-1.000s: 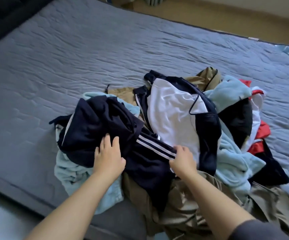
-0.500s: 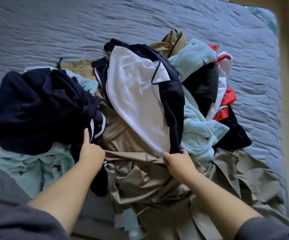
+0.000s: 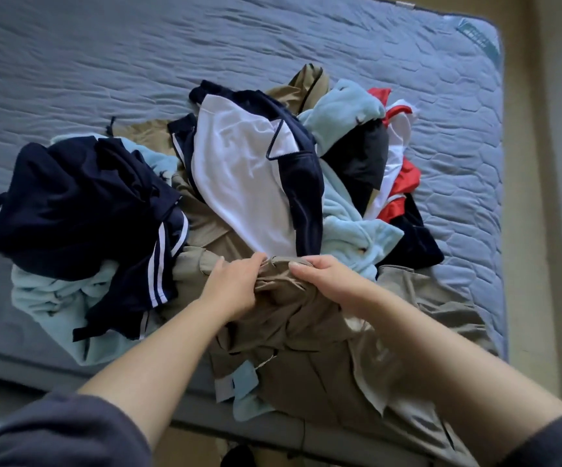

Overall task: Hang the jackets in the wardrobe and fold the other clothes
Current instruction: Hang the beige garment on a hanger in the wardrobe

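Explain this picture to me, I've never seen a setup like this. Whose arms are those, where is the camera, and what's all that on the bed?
There is no machine here. These are a person's two bare arms, filmed by a wide-angle camera worn on their head, looking forward and down. A heap of loose clothes lies on a blue-grey quilted mattress. It includes a navy garment with white stripes at the left, a navy jacket with white lining in the middle, a light blue fleece, and a red and white garment at the right. The left hand and right hand both grip a bunched tan thin-fabric garment at the near side of the heap.
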A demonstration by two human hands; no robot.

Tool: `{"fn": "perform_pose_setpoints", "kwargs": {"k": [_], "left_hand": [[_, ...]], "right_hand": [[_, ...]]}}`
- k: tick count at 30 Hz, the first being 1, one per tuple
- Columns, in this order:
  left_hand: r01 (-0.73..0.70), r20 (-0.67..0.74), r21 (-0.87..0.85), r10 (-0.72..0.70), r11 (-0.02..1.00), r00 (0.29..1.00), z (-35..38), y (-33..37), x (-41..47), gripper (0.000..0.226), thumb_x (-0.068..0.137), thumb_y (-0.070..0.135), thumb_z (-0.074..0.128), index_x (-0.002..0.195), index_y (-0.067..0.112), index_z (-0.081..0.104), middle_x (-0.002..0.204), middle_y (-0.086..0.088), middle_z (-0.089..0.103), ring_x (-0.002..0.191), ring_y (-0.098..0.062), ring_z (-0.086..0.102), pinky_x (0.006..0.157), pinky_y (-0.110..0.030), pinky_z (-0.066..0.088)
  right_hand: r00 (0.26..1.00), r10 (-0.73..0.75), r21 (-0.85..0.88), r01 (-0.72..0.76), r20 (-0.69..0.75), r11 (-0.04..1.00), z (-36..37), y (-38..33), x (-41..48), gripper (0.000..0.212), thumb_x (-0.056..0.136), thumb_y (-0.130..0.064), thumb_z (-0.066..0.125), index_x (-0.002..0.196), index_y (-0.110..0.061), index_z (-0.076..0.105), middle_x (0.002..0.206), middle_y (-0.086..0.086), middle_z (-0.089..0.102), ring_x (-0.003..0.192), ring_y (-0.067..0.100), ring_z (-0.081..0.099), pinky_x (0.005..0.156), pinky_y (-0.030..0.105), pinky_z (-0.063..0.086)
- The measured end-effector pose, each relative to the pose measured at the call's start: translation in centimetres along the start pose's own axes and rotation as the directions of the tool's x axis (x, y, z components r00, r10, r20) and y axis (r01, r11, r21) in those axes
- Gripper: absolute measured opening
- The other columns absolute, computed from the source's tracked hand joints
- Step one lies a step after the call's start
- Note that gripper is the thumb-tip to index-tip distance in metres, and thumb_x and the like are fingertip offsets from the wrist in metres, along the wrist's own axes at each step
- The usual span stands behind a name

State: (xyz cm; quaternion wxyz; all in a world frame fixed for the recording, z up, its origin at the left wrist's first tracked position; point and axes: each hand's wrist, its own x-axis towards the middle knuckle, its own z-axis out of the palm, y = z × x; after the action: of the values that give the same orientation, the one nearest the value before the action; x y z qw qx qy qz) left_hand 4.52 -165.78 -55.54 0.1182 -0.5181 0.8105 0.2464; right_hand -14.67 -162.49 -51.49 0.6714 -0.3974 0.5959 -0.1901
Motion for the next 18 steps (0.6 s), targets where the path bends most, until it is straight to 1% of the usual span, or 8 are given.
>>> {"fn": "perform_pose_setpoints", "kwargs": {"k": [2,5,6,8,10,13,16,18], "left_hand": [[0.033,-0.115,0.095,-0.022,0.995,0.993,-2.4,0.8,-0.6,0.027,0.083,0.008,0.050,0.105,0.022,0.047,0.108,-0.002,0.059,0.103,-0.026,0.057,0.080,-0.034,0.035],[0.021,-0.227,0.192,0.023,0.981,0.974,-7.3,1.2,-2.2,0.022,0.080,0.005,0.053,0.099,0.016,0.051,0.101,-0.006,0.054,0.092,-0.032,0.056,0.071,-0.036,0.035],[-0.008,-0.259,0.172,0.053,0.985,0.964,-9.0,1.7,-2.9,0.023,0.079,0.002,0.052,0.098,0.014,0.052,0.100,-0.007,0.054,0.088,-0.036,0.055,0.070,-0.038,0.038],[-0.072,-0.330,0.091,0.099,0.993,0.939,-12.9,3.0,-4.6,0.021,0.077,-0.002,0.051,0.093,0.011,0.052,0.094,-0.009,0.053,0.081,-0.038,0.055,0.064,-0.041,0.041],[-0.110,-0.408,0.045,0.118,0.993,0.905,-17.0,4.6,-6.2,0.015,0.077,-0.001,0.052,0.087,0.010,0.054,0.090,-0.009,0.050,0.076,-0.035,0.054,0.059,-0.039,0.039],[-0.167,-0.462,0.011,0.153,0.986,0.874,-22.3,6.9,-8.2,0.009,0.078,0.004,0.054,0.085,0.007,0.059,0.092,-0.009,0.049,0.081,-0.032,0.053,0.062,-0.036,0.038],[-0.186,-0.553,-0.202,0.045,0.962,0.832,-25.7,9.4,-9.3,0.014,0.082,0.006,0.050,0.089,0.011,0.061,0.086,-0.008,0.059,0.084,-0.030,0.055,0.067,-0.034,0.038],[-0.165,-0.602,-0.340,-0.080,0.926,0.794,-27.0,10.8,-9.7,0.017,0.085,0.008,0.046,0.093,0.012,0.061,0.080,-0.005,0.058,0.081,-0.027,0.053,0.065,-0.030,0.031]], "right_hand": [[1.000,-0.026,-0.030,0.025,-0.010,0.999,-1.4,-2.0,-2.1,0.022,0.095,-0.035,0.057,0.087,-0.025,0.075,0.083,-0.004,0.074,0.078,0.010,0.069,0.074,0.023,0.056],[0.992,-0.092,-0.207,0.073,-0.082,0.976,-3.6,-4.7,-5.8,0.032,0.091,-0.036,0.063,0.062,-0.023,0.066,0.057,-0.013,0.057,0.056,-0.002,0.055,0.056,0.012,0.043],[0.989,-0.107,-0.266,0.076,-0.105,0.961,-4.4,-5.4,-7.0,0.032,0.089,-0.036,0.066,0.062,-0.019,0.063,0.057,-0.012,0.052,0.054,-0.001,0.050,0.055,0.013,0.038],[0.983,-0.126,-0.362,0.070,-0.135,0.929,-5.9,-7.2,-9.7,0.032,0.082,-0.037,0.073,0.075,-0.007,0.065,0.065,-0.005,0.051,0.062,0.004,0.049,0.061,0.020,0.037],[0.977,-0.156,-0.446,0.075,-0.148,0.892,-7.2,-9.1,-12.7,0.032,0.076,-0.035,0.078,0.078,-0.006,0.065,0.065,-0.005,0.052,0.062,0.004,0.049,0.062,0.024,0.038],[0.959,-0.220,-0.516,0.099,-0.180,0.851,-8.5,-11.7,-17.2,0.026,0.078,-0.029,0.077,0.076,-0.007,0.063,0.063,-0.005,0.052,0.057,0.003,0.047,0.059,0.026,0.037],[0.922,-0.307,-0.571,0.124,-0.236,0.812,-10.1,-13.4,-20.3,0.020,0.084,-0.024,0.071,0.077,-0.006,0.064,0.064,-0.001,0.052,0.057,0.004,0.045,0.056,0.026,0.033],[0.918,-0.272,-0.653,0.020,-0.288,0.757,-11.4,-13.5,-21.8,0.023,0.088,-0.024,0.065,0.083,-0.002,0.065,0.069,0.006,0.054,0.065,0.013,0.048,0.058,0.030,0.032]]}}
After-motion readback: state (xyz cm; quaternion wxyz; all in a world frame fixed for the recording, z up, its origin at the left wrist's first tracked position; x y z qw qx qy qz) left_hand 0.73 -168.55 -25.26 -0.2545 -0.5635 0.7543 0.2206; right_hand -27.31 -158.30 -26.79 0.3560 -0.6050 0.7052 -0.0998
